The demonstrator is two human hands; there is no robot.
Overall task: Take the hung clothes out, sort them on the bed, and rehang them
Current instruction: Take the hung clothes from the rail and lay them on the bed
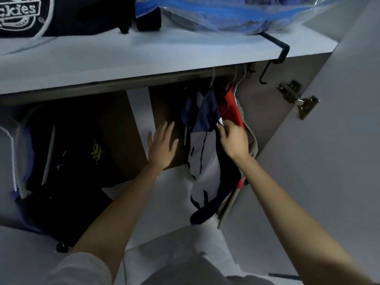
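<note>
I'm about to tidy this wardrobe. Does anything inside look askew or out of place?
Yes: the hung clothes are crowded together at the far right, twisted and overlapping rather than hanging flat, with the right hand gripping them. Nothing looks spilled or damaged.

Above the left hand [162, 145] the shelf [144, 58] is showing smooth matt board — the storage bag [226, 15] is gleaming, glossy plastic. At the right hand [234, 140] the hung clothes [207, 112] are draping as soft cloth; rightward, the hinge [298, 99] is glinting metal.

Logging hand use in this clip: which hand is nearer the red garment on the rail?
Right. The right hand grips the hung clothes just below the red garment; the left hand is open, apart to their left.
</note>
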